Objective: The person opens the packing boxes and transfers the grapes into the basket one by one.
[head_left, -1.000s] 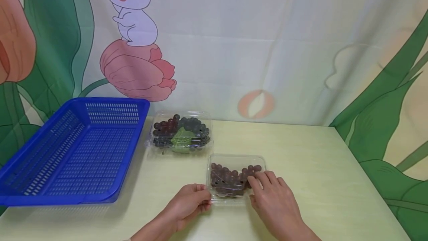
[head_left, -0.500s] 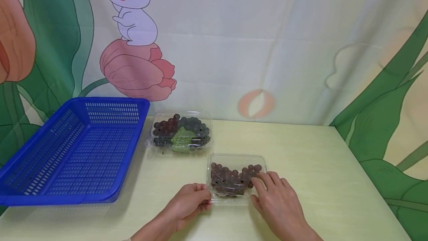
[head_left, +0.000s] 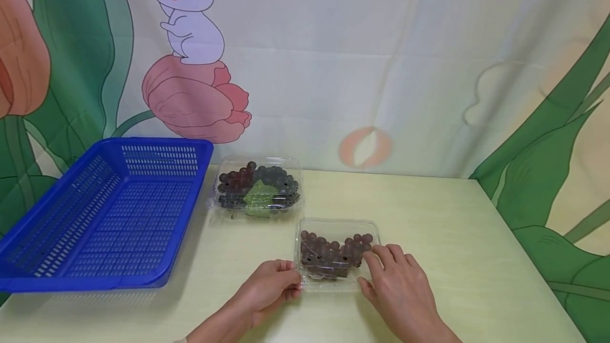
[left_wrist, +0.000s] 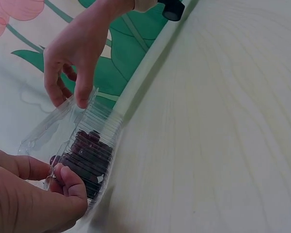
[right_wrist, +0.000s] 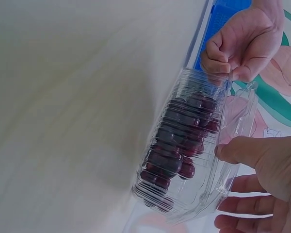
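On a counter [head_left: 443, 221] below floral backdrop [head_left: 305, 94], a lower-center grape box [head_left: 335, 227] is pinched by left hand [head_left: 271, 286], touched by relaxed right hand [head_left: 400, 287].

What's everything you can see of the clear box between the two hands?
The box looks like clear plastic, with ribbed sides, a lid and small holes. It sits upright on the table, dark red grapes inside. The left hand pinches its near left corner; the right hand is at its right side, seemingly touching. Whether the lid is snapped shut, I can't tell.
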A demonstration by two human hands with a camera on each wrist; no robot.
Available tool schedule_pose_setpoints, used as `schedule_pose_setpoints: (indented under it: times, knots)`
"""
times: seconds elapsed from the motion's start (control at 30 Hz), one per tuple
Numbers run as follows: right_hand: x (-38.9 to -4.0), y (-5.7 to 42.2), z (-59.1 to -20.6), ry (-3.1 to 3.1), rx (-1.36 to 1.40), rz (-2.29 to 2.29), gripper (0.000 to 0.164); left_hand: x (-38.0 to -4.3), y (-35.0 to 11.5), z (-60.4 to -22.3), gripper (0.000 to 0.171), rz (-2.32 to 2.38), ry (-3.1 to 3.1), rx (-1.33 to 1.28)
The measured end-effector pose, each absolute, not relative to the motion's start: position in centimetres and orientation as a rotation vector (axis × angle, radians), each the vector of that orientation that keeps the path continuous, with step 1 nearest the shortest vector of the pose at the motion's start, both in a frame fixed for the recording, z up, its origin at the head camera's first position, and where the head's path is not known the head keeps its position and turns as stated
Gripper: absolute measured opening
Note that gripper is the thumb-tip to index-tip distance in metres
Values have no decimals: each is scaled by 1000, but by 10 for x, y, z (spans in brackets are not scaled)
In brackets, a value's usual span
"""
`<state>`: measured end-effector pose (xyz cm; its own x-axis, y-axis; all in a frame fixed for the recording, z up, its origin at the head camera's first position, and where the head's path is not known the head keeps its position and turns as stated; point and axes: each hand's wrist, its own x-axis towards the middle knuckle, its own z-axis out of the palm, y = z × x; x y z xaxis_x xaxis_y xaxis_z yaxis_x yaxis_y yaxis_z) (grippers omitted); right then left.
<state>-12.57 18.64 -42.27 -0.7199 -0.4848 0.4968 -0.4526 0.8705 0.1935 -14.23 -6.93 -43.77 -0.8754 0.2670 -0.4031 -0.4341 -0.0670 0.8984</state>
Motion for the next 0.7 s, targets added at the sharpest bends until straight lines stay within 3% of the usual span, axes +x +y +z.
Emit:
schedule_pose_setpoints:
  times: [0.3, 0.7]
  knots:
    - [-123, 185, -419, -2565, 526, -85, 53, -144, -71, -436, 19, 1970, 1755, -168]
    - [-118, 177, -417, -2808, 351, 116, 42, -146, -70, -437, 23, 1959, 1771, -171]
